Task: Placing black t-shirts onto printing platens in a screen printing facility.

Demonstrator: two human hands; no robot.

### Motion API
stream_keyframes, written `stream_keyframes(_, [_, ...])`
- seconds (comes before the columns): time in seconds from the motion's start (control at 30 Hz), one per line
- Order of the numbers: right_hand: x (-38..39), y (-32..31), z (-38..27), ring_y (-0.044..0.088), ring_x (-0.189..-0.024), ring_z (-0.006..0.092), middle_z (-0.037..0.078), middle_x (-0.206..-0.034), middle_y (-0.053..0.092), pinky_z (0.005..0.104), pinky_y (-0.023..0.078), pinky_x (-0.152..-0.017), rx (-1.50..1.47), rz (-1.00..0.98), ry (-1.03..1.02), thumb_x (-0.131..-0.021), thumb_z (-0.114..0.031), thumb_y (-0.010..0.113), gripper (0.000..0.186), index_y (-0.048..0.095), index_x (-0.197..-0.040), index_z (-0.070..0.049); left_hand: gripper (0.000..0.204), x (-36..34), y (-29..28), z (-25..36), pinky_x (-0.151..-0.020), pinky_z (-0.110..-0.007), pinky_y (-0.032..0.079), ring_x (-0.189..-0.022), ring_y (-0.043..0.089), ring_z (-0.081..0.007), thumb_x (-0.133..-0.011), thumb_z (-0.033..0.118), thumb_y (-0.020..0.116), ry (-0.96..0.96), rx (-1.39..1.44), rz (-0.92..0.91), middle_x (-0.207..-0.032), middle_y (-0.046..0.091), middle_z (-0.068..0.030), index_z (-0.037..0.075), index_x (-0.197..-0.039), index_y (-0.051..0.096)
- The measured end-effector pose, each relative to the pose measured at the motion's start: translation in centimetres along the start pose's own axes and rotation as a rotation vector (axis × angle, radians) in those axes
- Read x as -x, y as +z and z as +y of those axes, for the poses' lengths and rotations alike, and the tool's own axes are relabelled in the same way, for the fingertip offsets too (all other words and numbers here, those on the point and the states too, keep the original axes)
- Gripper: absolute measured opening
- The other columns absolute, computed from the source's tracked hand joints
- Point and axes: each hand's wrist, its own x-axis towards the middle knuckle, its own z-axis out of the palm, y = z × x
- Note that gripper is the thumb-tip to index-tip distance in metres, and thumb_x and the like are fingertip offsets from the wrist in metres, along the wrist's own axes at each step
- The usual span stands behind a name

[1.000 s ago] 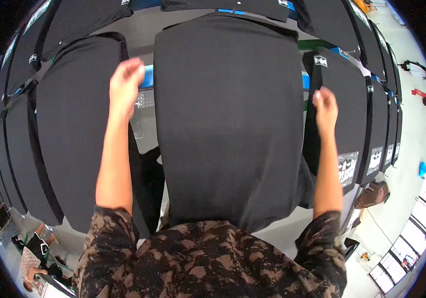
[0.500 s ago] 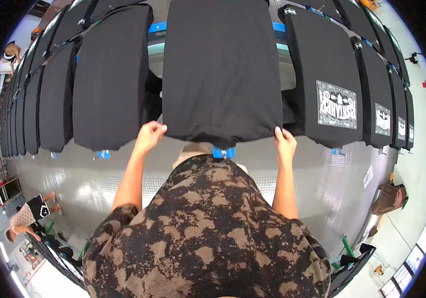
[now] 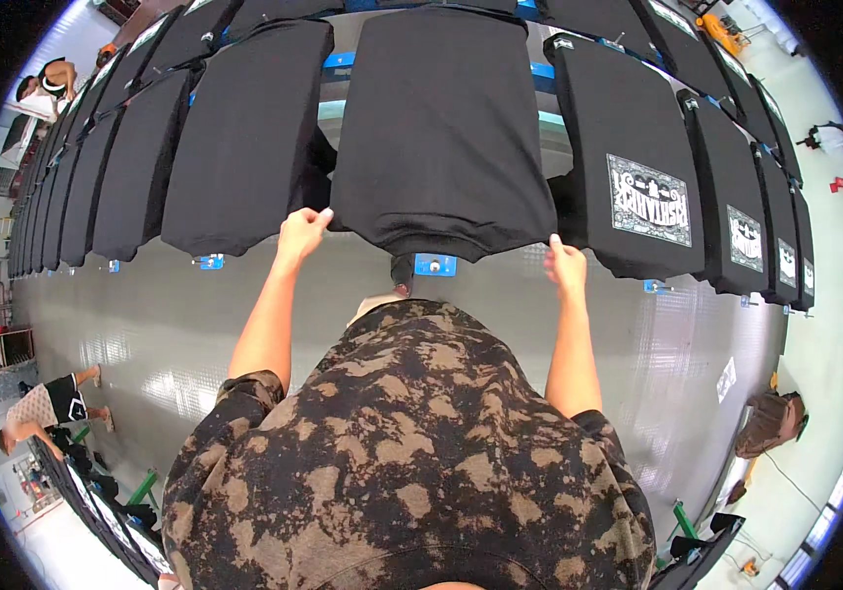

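Hands (image 3: 301,232) (image 3: 565,265) outstretched, gripping black shirt (image 3: 441,128) hem corners.

White rectangular printed designs (image 3: 648,200) sit on the black shirts right of centre; a small white rectangular sign (image 3: 726,379) lies on the grey floor.

Shirt (image 3: 441,118) on the middle board, left hand (image 3: 300,233) at its lower left corner, right hand (image 3: 566,267) at lower right, printed shirt (image 3: 638,167) on the next board right.
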Motion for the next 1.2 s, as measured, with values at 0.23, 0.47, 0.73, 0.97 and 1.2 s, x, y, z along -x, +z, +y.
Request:
stream_keyframes(0.23, [1.8,2.3,-2.0,0.061,-0.063,0.0127,0.006,-0.072,0.066,0.0294,0.048,-0.057,-0.120,0.023,-0.144,-0.092,-0.027,0.072,0.035,0.059,-0.069,-0.003,0.038,-0.7,2.2,-1.3,-0.068,-0.040,0.054,-0.069,0.062,-0.0201,-0.088,0.037,0.075,-0.236,0.577,-0.118,-0.080,0.066,-0.0076,0.002,-0.089,0.063])
stream_keyframes(0.47, [1.8,0.4,0.2,0.061,-0.062,0.0113,0.004,-0.073,0.067,0.0272,0.048,-0.057,-0.143,0.068,-0.098,-0.093,-0.028,0.070,0.029,0.065,-0.076,-0.006,0.028,-0.6,2.1,-4.1,-0.055,-0.034,0.047,-0.065,0.060,-0.0147,-0.084,0.024,0.079,-0.013,0.319,0.008,-0.069,0.063,-0.0046,0.002,-0.080,0.061])
stream_keyframes(0.73, [1.7,-4.4,-2.2,0.058,-0.059,0.0098,0.002,-0.079,0.068,0.0256,0.049,-0.056,-0.091,-0.028,0.006,-0.096,-0.033,0.066,0.029,0.069,-0.091,-0.004,0.025,-1.3,-2.1,-1.4,-0.060,-0.027,0.049,-0.072,0.062,-0.0110,-0.092,0.028,0.071,-0.188,0.281,-0.286,-0.085,0.067,-0.0019,0.005,-0.101,0.068])
stream_keyframes(0.97, [-10.2,-0.1,-14.7,0.055,-0.071,0.0077,0.001,-0.085,0.066,0.0243,0.046,-0.067,-0.232,0.025,-0.450,-0.097,-0.027,0.066,0.030,0.069,-0.108,0.001,0.032,-15.9,-3.1,8.3,-0.084,-0.034,0.052,-0.094,0.063,-0.0161,-0.097,0.030,0.064,0.077,0.459,-0.243,-0.103,0.067,-0.0042,0.004,-0.116,0.065])
stream_keyframes(1.2, [-23.5,5.2,-30.0,0.046,-0.130,0.0245,0.009,-0.134,0.059,0.0481,0.034,-0.107,-0.247,-0.191,-0.049,-0.100,-0.057,0.049,0.063,0.055,-0.137,-0.007,0.064,-31.6,-3.7,20.4,-0.108,-0.052,0.040,-0.133,0.048,-0.0333,-0.098,0.044,0.061,-0.112,0.830,-0.277,-0.140,0.053,-0.0197,-0.003,-0.139,0.047])
